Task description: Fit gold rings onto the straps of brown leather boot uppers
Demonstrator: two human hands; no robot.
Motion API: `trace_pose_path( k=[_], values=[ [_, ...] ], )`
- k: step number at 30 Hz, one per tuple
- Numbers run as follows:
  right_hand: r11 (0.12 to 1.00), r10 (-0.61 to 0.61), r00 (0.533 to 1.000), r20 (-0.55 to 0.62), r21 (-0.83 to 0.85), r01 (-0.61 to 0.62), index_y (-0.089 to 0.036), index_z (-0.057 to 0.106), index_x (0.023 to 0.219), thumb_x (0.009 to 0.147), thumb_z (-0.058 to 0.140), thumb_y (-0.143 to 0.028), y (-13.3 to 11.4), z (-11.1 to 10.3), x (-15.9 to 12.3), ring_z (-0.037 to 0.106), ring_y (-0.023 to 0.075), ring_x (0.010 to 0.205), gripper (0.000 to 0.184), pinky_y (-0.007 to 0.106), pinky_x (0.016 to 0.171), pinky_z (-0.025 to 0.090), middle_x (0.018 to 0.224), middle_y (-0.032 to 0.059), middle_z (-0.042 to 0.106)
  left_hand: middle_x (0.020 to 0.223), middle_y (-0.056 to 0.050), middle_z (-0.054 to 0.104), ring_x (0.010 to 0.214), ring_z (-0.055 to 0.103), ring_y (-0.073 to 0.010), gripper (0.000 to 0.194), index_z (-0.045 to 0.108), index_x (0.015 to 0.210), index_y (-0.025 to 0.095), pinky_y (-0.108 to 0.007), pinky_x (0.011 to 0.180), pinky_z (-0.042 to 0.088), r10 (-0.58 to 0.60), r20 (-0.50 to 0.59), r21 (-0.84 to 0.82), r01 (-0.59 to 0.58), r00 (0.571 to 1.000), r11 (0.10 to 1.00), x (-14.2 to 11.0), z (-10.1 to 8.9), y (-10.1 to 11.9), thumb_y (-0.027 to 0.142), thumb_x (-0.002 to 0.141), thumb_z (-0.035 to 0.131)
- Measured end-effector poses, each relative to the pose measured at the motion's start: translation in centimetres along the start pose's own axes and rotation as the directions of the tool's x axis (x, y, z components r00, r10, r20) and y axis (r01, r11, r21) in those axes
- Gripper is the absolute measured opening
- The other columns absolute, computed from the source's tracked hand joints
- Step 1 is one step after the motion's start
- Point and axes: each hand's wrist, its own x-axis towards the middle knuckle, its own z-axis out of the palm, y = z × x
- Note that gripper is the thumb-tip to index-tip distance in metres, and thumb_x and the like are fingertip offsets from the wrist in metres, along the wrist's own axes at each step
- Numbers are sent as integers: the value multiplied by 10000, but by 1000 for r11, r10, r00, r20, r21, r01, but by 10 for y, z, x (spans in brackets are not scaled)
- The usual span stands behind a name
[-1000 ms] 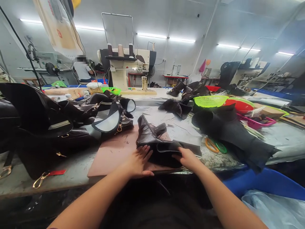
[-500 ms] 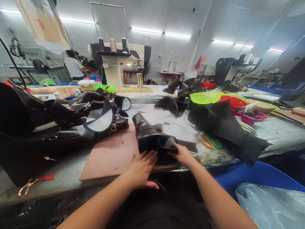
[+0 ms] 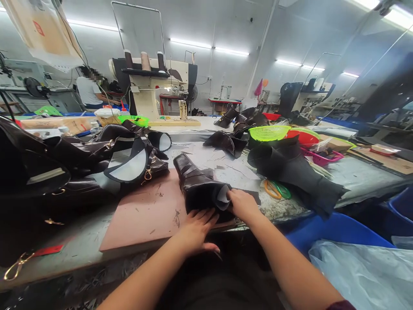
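Observation:
A dark brown leather boot upper lies on the pink board, its wide black-lined opening toward me. My left hand rests flat on the near edge of that opening, fingers stretched out and thumb apart. At the right of the opening, my right hand has its fingers closed on the rim of the boot upper, beside a folded grey-white patch of lining. The right fingertips are partly hidden by the material.
More boot uppers with gold clasps are heaped at the left. Scissors with orange and green handles lie right of the board, near black lining pieces. A blue bin stands at lower right. A sewing machine stands behind.
My right hand has drawn the rim of the opening up and inward, so more of the grey-white lining shows. The left hand stays at the near edge. The view has shifted slightly right.

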Motion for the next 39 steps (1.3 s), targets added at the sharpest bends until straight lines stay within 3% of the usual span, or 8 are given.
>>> trace_pose_path(
  k=[3, 7, 10, 14, 17, 27, 31, 39],
  values=[
    [999, -45, 996, 71, 22, 43, -183, 601, 736, 701, 614, -188, -9, -10, -6, 582, 279, 911, 37, 322, 744, 385, 883, 104, 653, 1375, -126, 419, 1248, 402, -279, 688, 409, 1312, 159, -477, 999, 341, -5, 14, -26, 5, 1000, 1000, -15, -5, -8, 559, 767, 537],
    [984, -76, 982, 172, 173, 46, -185, 550, 602, 572, 717, -252, -22, -1, -15, 596, 258, 738, 182, 305, 643, 399, 695, 64, 636, 1362, -134, 425, 1250, 407, -245, 505, 416, 1304, 109, -441, 1026, 334, -27, 8, -79, 28, 1000, 996, -31, -9, -13, 340, 860, 483],
    [935, -64, 985, 158, 355, 4, -186, 554, 727, 678, 582, -221, -28, 14, -19, 584, 205, 737, 66, 278, 634, 415, 765, 47, 632, 1282, -97, 527, 1198, 475, -213, 360, 523, 1214, 146, -416, 1009, 370, -131, -49, -128, 124, 990, 984, -29, -5, -8, 252, 878, 452],
    [816, 42, 994, 105, 571, -94, -199, 472, 937, 758, 427, -237, -24, 28, -18, 547, 141, 609, 189, 238, 514, 415, 743, 0, 574, 1175, -109, 613, 1129, 540, -235, 282, 611, 1091, 142, -444, 981, 399, -256, -113, -138, 240, 960, 961, -18, 3, 1, 226, 837, 522],
    [752, 90, 991, 103, 645, -135, -213, 413, 903, 782, 403, -306, -14, 33, -18, 446, 95, 448, 153, 213, 426, 364, 628, -56, 484, 1139, -107, 637, 1100, 563, -245, 267, 624, 1055, 147, -476, 982, 392, -290, -166, -150, 266, 943, 952, -14, 7, 4, 219, 805, 566],
    [893, 31, 999, 39, 449, -45, -202, 546, 695, 642, 596, -234, 3, 12, -17, 542, 189, 694, 79, 280, 631, 383, 690, 5, 595, 1169, -164, 607, 1151, 512, -303, 298, 633, 1003, 126, -568, 977, 340, -244, -295, -94, 226, 924, 970, -19, 22, 15, 147, 863, 370],
    [921, 9, 996, 84, 388, -41, -194, 562, 628, 657, 555, -213, 12, 1, -17, 536, 169, 661, 35, 254, 591, 382, 658, -5, 590, 1309, -178, 480, 1234, 405, -344, 484, 515, 1221, 141, -565, 990, 324, -132, -226, 48, 147, 965, 988, -27, 19, 17, 405, 816, 515],
    [944, 76, 994, 83, 315, -99, -191, 552, 625, 666, 559, -212, 19, -5, -13, 521, 145, 642, 46, 240, 588, 367, 631, -26, 577, 1355, -186, 430, 1210, 440, -312, 688, 426, 1298, 149, -457, 969, 380, -95, -77, 98, 103, 992, 990, -14, 13, 19, 488, 729, 614]
  ],
)
